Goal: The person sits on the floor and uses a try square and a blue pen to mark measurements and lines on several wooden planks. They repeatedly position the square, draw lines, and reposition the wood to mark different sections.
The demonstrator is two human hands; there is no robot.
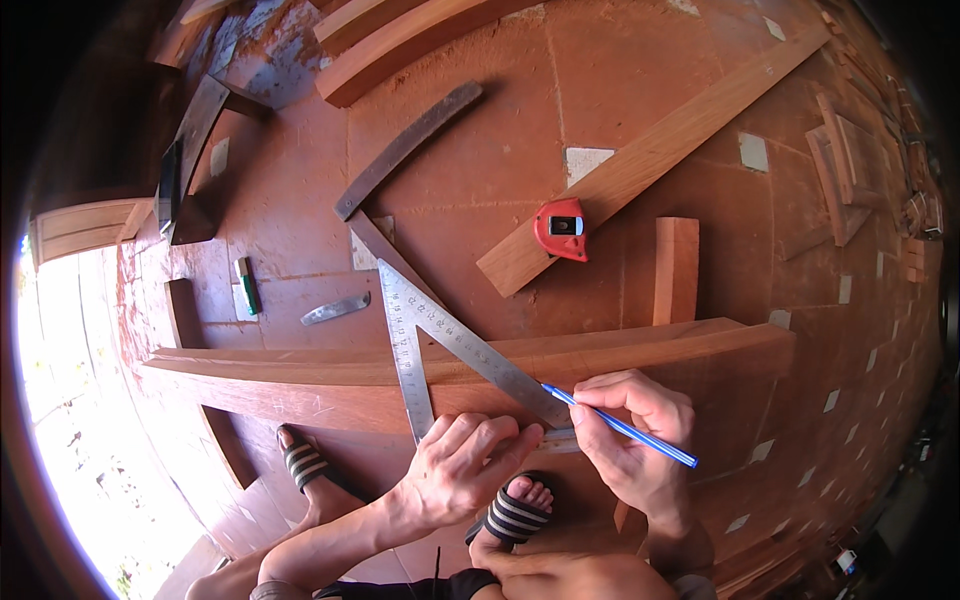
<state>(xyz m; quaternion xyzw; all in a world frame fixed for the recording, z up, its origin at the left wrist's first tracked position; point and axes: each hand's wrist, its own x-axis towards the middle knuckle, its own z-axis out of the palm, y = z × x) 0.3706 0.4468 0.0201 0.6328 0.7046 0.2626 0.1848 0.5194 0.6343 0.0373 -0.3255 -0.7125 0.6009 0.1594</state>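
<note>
A long reddish-brown timber (270, 372) lies crosswise in front of me. Across it rests a metal triangular set square (460, 345), its point reaching past the far edge. My left hand (462, 468) bends its fingers over the near side of the square and presses it against the timber. In my right hand (637, 430) is a blue-and-white striped pen (645, 438), pinched between thumb and fingers. The pen's tip meets the slanted edge of the square. Beyond the square lies a hinged wooden bevel (405, 150), one arm running down toward the timber.
A red tape measure (560, 230) sits on a slanting plank (670, 130). To the left are a green-handled cutter (247, 287) and a small metal blade (336, 308). Short blocks (676, 270) support the timber. My sandalled feet (517, 510) are close below it.
</note>
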